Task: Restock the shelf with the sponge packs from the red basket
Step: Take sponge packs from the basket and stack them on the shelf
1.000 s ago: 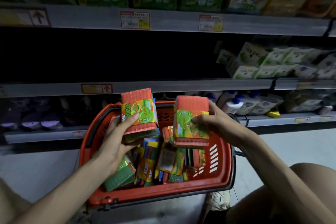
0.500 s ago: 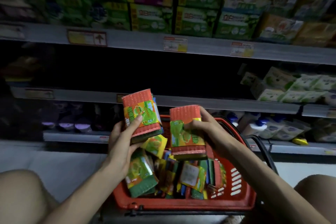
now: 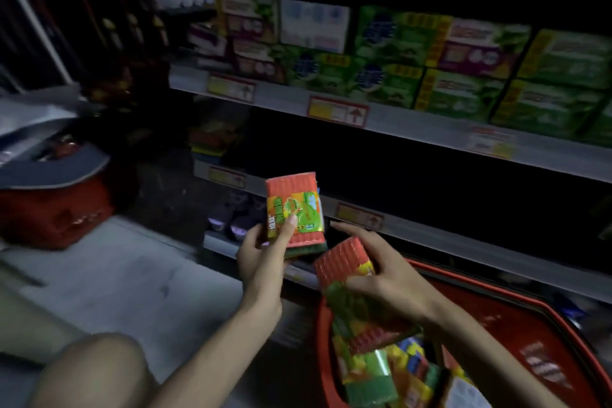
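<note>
My left hand (image 3: 261,253) grips an orange and green sponge pack (image 3: 294,209) upright, thumb across its label, in front of a dark shelf (image 3: 430,235). My right hand (image 3: 384,278) holds a second, tilted sponge pack (image 3: 344,265) just above the left end of the red basket (image 3: 536,341), with the forefinger stretched out. Several more sponge packs (image 3: 381,371) fill the basket at the lower right. A few sponge packs (image 3: 212,139) lie on the dark shelf further left.
Green and purple boxes (image 3: 430,60) line the shelf above. A red crate (image 3: 56,209) with a grey lid stands on the floor at the left. My bare knee (image 3: 92,371) is at the lower left. Purple items (image 3: 231,215) sit on the lowest shelf.
My view has swung left, so the basket now lies at the lower right. Both hands have lifted their packs out towards the shelf; the right pack is now tilted.
</note>
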{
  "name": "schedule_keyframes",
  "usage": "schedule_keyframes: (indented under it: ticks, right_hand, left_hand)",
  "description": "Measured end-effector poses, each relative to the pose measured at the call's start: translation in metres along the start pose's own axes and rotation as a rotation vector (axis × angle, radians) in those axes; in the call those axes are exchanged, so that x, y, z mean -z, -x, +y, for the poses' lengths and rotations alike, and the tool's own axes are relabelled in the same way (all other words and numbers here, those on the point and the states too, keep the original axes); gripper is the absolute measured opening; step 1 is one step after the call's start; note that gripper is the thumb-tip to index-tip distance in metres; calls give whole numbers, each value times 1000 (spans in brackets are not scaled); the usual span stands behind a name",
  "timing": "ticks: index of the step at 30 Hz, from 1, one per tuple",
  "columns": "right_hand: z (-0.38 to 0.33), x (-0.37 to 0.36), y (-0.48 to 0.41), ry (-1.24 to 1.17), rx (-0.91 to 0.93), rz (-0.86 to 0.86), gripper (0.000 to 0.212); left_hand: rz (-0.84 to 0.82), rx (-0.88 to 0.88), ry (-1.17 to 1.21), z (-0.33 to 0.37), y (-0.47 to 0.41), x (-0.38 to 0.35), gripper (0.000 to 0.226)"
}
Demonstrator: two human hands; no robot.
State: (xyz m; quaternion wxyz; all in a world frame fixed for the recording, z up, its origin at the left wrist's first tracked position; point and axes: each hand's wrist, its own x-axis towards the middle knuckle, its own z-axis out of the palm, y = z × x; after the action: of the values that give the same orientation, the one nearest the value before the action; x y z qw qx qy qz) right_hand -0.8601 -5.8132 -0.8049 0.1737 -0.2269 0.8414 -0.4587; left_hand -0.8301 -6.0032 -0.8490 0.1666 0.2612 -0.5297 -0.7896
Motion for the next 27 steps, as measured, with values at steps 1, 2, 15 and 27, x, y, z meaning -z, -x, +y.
schedule_keyframes:
  ticks: [1,2,15,27]
  right_hand:
    - [-6,-8,-7,-17,-2,-25,89]
    - [-10,-15,-13,-45,-8,-47,92]
    - [-31,-81,-99,-503,3,2,82]
    - [-27,-127,-188,-781,-48,80,79]
  left_hand:
    - [18,-20,-13,5,-7,4,37]
    - [36,-37,-23,9,-14,8,37]
    - [-7,-129,-166,60,-94,42,25]
    - [-34,-144,-207,65,-175,52,19]
